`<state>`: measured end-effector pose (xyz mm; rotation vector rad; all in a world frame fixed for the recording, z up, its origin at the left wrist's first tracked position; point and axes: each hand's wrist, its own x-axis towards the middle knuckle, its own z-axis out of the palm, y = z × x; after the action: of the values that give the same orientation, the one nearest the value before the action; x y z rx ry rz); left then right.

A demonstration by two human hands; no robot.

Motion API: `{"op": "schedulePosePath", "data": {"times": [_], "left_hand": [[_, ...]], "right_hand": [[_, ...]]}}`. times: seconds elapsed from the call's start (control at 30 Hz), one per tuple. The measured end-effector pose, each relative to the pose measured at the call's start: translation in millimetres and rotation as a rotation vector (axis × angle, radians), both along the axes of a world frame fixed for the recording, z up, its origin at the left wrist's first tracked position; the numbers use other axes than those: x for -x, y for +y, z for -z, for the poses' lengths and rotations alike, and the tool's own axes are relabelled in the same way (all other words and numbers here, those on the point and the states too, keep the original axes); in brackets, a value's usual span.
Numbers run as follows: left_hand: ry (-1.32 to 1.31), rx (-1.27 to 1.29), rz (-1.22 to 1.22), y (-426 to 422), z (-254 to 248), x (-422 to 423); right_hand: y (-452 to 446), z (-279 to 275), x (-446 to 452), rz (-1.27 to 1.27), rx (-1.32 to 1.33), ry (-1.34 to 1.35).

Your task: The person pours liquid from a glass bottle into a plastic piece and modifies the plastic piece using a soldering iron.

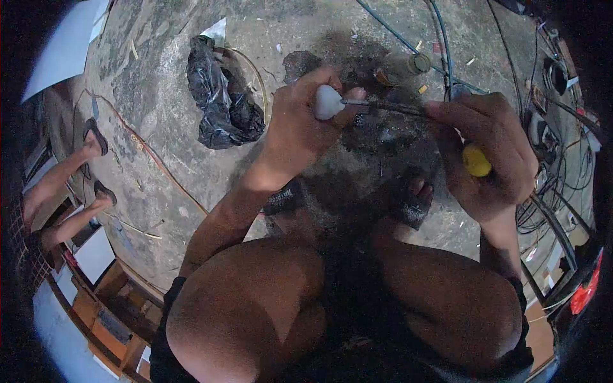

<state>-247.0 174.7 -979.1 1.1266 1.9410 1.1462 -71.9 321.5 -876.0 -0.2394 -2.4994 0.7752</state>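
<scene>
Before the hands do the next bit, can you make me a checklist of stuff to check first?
1. Left hand has the white rounded piece: ok.
2. Right hand has the yellow rounded object: ok.
3. Thin dark rod lies between the two hands: ok.
4. White piece firmly stuck on the rod: cannot tell.
5. Grey concrete floor dry below the hands: not ok, it has dark patches that look wet.
6. Blue hoses away from the dark sandals: ok.
</scene>
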Motion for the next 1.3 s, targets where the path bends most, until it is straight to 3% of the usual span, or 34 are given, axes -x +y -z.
{"op": "schedulePosePath", "data": {"times": [0.1, 0.2, 0.4, 0.5, 0.6, 0.8, 0.93, 1.2, 1.3], "left_hand": [[-0.015, 0.077, 0.049, -0.3, -17.0, 2.2], [-0.007, -0.038, 0.006, -1.6, -8.6, -0.2], [-0.066, -0.013, 0.033, -4.4, -7.1, 1.3], [0.03, 0.104, 0.013, -1.0, -15.7, 0.7], [-0.08, -0.004, -0.033, -0.5, -7.5, -2.7], [0.019, 0.046, 0.033, 2.9, -24.8, -4.1], [0.118, -0.146, 0.006, 5.5, -14.4, -8.0], [0.106, 0.084, 0.147, -6.7, -9.1, 2.6], [0.208, 0.047, 0.137, -8.9, -12.5, 0.1]], "right_hand": [[0.2, 0.8, 2.2, -0.008, -0.052, -0.015], [1.6, 3.0, 2.3, -0.01, -0.07, -0.003], [3.9, -0.2, 2.2, -0.021, -0.086, -0.016], [4.7, -1.0, 2.4, -0.039, -0.102, -0.012], [7.3, -1.5, 2.6, -0.065, -0.136, -0.031], [3.0, 0.1, 16.5, -0.114, -0.195, -0.129], [-5.2, 9.1, 26.8, -0.154, -0.185, -0.167], [-19.9, 42.8, 22.3, -0.061, 0.157, -0.178], [-11.9, 44.8, 17.8, -0.138, 0.126, -0.152]]}}
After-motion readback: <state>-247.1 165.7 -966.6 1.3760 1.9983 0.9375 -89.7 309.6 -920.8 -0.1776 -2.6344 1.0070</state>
